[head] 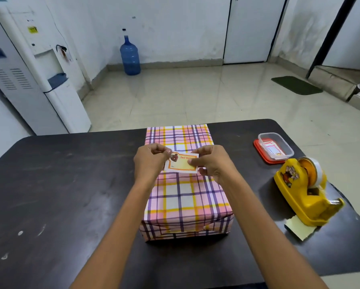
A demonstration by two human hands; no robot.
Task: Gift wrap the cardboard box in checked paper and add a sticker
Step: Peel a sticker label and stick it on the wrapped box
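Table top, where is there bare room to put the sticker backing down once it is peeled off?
The widest bare patch of the table runs from the wrapped box out to the left edge. The right side is crowded: the sticker tub on its red lid, the yellow tape dispenser and a paper scrap.

Soft, even light fills the room, bright without harshness. The pale floor (206, 97) carries a dull sheen, and the dark table (60, 195) shows faint grey glare patches. Shadows are short and soft beside the tape dispenser (304, 190). Straight lines bow near the edges, and the whole view is slightly soft.
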